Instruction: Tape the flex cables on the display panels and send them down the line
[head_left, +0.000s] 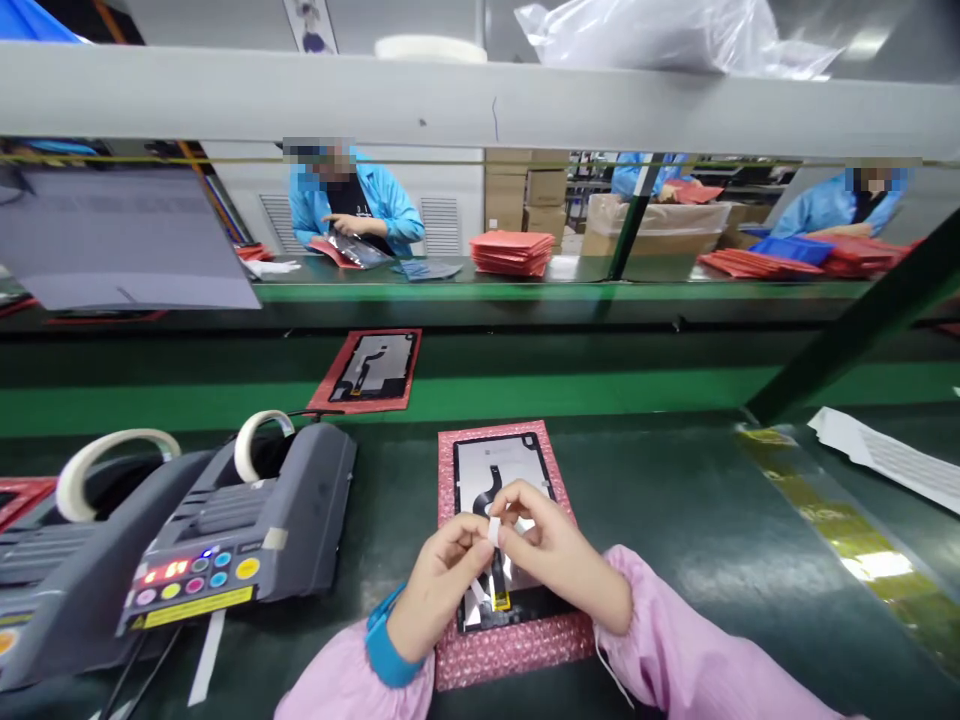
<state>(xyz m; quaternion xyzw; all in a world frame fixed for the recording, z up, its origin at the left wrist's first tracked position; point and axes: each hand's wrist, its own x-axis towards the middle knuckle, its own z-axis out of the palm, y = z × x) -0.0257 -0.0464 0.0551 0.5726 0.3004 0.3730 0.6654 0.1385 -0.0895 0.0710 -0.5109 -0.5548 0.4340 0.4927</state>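
Observation:
A flat display panel (499,470) with a black flex cable lies face down on a pink bubble-wrap sheet (517,645) on the dark green bench. Above its middle, my left hand (439,590) and my right hand (559,555) meet. Both pinch a small white piece of tape (494,531) between thumb and fingertips. Pink sleeves cover both forearms, and a blue band sits at my left wrist.
Two grey tape dispensers (225,530) with white tape rolls stand at the left. Another panel on a red sheet (370,370) lies on the green conveyor. White papers (885,455) lie at the right. Across the line, people in blue coats handle red sheets.

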